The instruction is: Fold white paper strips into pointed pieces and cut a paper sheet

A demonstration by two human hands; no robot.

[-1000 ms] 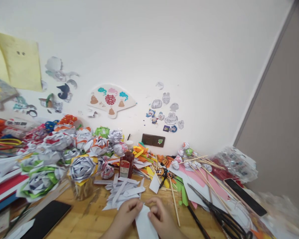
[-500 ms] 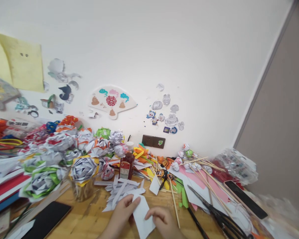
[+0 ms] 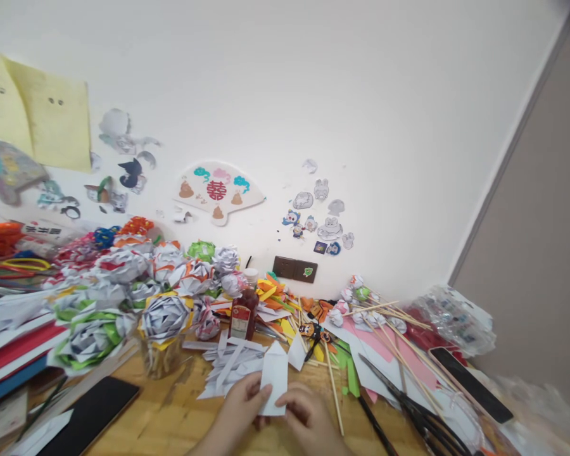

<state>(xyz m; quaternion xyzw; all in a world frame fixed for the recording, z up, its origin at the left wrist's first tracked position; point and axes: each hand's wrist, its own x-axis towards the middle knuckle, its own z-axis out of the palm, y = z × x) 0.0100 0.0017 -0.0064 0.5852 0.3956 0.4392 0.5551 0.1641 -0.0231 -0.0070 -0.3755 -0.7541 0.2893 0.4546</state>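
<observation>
A small piece of white paper [image 3: 274, 375], pointed at its top end, stands between my two hands above the wooden table. My left hand [image 3: 247, 399] pinches its lower left side with the thumb on the front face. At the lower right edge, my right hand [image 3: 302, 408] grips the same paper between thumb and curled fingers. Just behind lies a heap of white paper strips [image 3: 232, 366]. A bottle of reddish-brown liquid [image 3: 242, 316] with a white cap rises behind that heap.
Folded paper flowers [image 3: 166, 320] crowd the left, one in a clear cup. Black scissors [image 3: 411, 405], thin wooden sticks [image 3: 333, 389] and a phone [image 3: 470, 384] lie to the right. A dark flat tablet-like slab [image 3: 92, 415] rests at front left. The white wall [image 3: 384, 126] bounds the back.
The paper has turned more upright and risen, its pointed end now at the top. My right hand has moved slightly down and closed on the lower edge. The view has shifted a little.
</observation>
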